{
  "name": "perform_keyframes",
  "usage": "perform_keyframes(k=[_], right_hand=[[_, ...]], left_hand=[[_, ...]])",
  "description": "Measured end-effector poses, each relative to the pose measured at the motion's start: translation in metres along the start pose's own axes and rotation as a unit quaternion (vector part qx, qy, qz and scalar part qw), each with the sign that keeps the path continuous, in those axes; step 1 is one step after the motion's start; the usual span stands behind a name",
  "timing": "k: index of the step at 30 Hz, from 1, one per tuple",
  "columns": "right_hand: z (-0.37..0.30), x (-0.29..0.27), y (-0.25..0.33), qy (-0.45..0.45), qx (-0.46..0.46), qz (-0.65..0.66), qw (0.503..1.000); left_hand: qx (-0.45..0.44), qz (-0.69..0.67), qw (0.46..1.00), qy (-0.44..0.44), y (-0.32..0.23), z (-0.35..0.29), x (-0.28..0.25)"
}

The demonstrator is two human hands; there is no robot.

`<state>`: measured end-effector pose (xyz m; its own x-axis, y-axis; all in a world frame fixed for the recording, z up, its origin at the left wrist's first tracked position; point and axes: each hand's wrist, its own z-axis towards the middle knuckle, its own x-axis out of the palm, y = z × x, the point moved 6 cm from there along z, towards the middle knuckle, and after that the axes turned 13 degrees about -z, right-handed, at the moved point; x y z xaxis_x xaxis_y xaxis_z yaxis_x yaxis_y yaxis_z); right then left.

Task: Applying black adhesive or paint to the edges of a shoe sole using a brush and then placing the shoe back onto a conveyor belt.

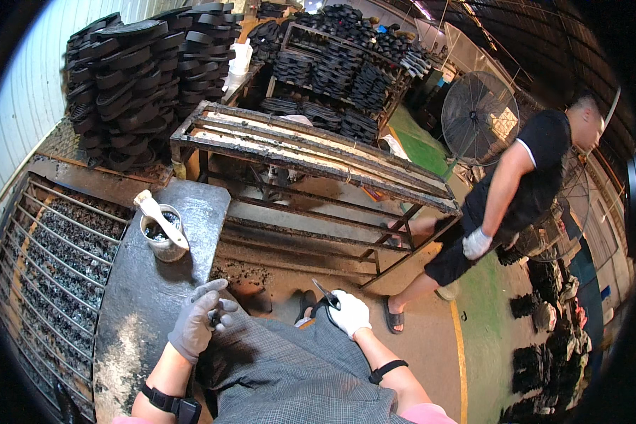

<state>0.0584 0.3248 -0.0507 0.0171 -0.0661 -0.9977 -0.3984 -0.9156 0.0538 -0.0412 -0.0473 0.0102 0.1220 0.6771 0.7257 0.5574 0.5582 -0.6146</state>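
My left hand [201,321], in a grey glove, is raised beside the dark tabletop's edge. Its fingers are loosely bent and apart, with nothing visible in them. My right hand [349,314], in a white glove, is closed around a pair of scissors [324,292]. The blades point up and to the left; most of the handle is hidden by the fingers. On the dark worktop [120,293] stands a cup [168,249] with dark contents. A pale-handled brush [161,219] lies across its rim. Checked grey cloth [290,374] covers my lap.
A long metal rack [318,152] stands ahead. Tall piles of black soles [131,78] rise at the far left, and more fill shelves [332,71] behind. A barred grate [56,268] lies left. At right, a person [523,177] in white gloves walks near a large fan [479,116].
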Motion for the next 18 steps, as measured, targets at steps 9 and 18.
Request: perform_keyframes(k=[9, 18], right_hand=[[0.0011, 0.0033, -0.0014, -0.007, -0.001, 0.004, 1.000], [0.0030, 0.0070, -0.0049, 0.000, 0.001, -0.007, 1.000]], left_hand=[[-0.004, -0.008, 1.000, 0.002, 0.0013, 0.0007, -0.0031], [-0.004, -0.013, 1.000, 0.000, 0.0021, 0.0016, -0.0023]])
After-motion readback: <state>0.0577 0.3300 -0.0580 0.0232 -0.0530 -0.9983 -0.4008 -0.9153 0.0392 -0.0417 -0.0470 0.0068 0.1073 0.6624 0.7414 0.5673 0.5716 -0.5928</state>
